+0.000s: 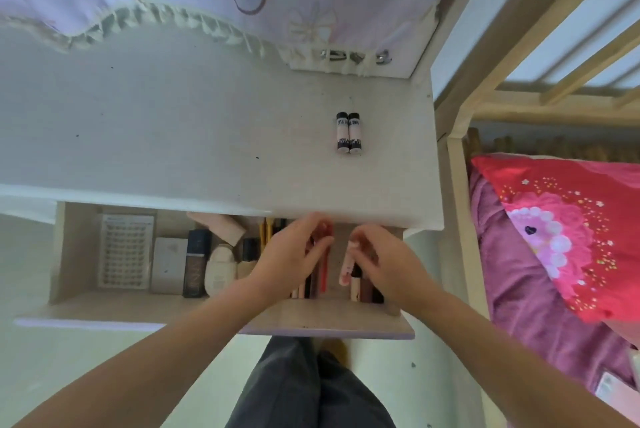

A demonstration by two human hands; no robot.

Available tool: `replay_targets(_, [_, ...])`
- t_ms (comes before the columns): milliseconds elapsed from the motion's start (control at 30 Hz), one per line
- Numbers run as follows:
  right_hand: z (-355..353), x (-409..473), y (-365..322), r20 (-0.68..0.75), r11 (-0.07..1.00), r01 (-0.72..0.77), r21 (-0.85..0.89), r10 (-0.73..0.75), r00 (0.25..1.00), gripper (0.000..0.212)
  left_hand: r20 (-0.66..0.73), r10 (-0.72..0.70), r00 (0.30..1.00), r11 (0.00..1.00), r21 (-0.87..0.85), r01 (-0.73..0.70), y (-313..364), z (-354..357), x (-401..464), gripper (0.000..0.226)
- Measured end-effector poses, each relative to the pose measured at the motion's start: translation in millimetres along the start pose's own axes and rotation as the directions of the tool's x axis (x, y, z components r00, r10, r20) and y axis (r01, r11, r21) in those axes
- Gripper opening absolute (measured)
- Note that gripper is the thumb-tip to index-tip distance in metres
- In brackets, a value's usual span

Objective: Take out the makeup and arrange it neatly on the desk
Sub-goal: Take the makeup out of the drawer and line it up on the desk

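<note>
Since the makeup is what matters here, start there: two tubes (348, 133) with black caps already lie touching side by side on the desk (173, 122), toward its right end. Everything else sits in the open drawer (221, 303) below the front edge. Both your hands are down in its right part. Your left hand (287, 256) has its fingers curled around a red stick (325, 254), and your right hand (379, 259) is pinching a pale pink tube (347, 266) near its top. Whether either one is actually lifted clear of the slim sticks packed around it, I can't tell; your fingers hide that.

So I'd call this the pick-up step, pretty early on. Next move looks like bringing both up and laying them next to the pair on the desk, same direction, so the row stays tidy. Watch the desk edge overhanging the drawer, and don't drag the neighbours out with you.

Still waiting further left: a dark bottle (196, 263), a cream bottle (219, 268), a white compact (169, 265) and a lash tray (125, 251). A bed with a red pillow (561, 230) sits off to the right.
</note>
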State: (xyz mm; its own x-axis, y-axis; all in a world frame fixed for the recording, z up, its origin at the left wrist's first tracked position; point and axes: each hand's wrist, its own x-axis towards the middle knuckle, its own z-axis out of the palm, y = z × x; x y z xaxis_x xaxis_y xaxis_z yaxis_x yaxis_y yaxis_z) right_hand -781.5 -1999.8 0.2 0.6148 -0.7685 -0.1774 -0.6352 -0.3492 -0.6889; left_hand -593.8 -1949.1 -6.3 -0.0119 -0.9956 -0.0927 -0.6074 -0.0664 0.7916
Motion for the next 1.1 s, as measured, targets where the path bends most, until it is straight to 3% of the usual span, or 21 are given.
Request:
replay_targets(100, [-61,36,-11,-0.222,0.977,-0.039,0.209,0.086,0.971,0.016,-0.166,0.025,0.986,0.983,-0.173,-0.054,24,-48,43,0.02])
replay_targets(200, [-101,91,-3,-0.326,0.946,-0.105,0.306,0.207,0.922,0.003,-0.178,-0.115,0.977,0.97,-0.233,0.072,31,-76,109,0.013])
replay_targets(333, [-109,151,15,-0.263,0.934,-0.251,0.252,0.316,0.912,0.012,-0.105,-0.255,0.961,0.954,-0.187,0.233,19,-71,174,0.01])
replay_targets(500, [-95,176,25,-0.259,0.934,-0.317,0.166,0.351,0.9,0.011,-0.152,-0.328,0.932,0.934,-0.197,0.297,7,-57,206,0.012])
replay_targets(800, [-90,166,9,-0.285,0.944,-0.29,0.158,0.325,0.902,0.02,-0.137,-0.305,0.942,0.942,-0.191,0.277,8,-57,190,0.021])
replay_targets(900, [-88,124,-5,-0.336,0.966,-0.204,0.161,0.248,0.909,0.011,-0.191,-0.182,0.965,0.976,-0.154,0.153,9,-57,143,0.011])
replay_targets(1000, [-54,50,-12,-0.215,0.972,-0.097,0.215,0.144,0.966,0.015,-0.129,-0.001,0.992,0.99,-0.141,-0.018,-1,-38,54,0.009])
replay_targets(1100, [5,-1,4,0.03,0.994,-0.109,0.007,0.109,0.994,0.015,0.132,-0.008,0.991,0.993,0.116,-0.007,-26,5,-9,0.019])
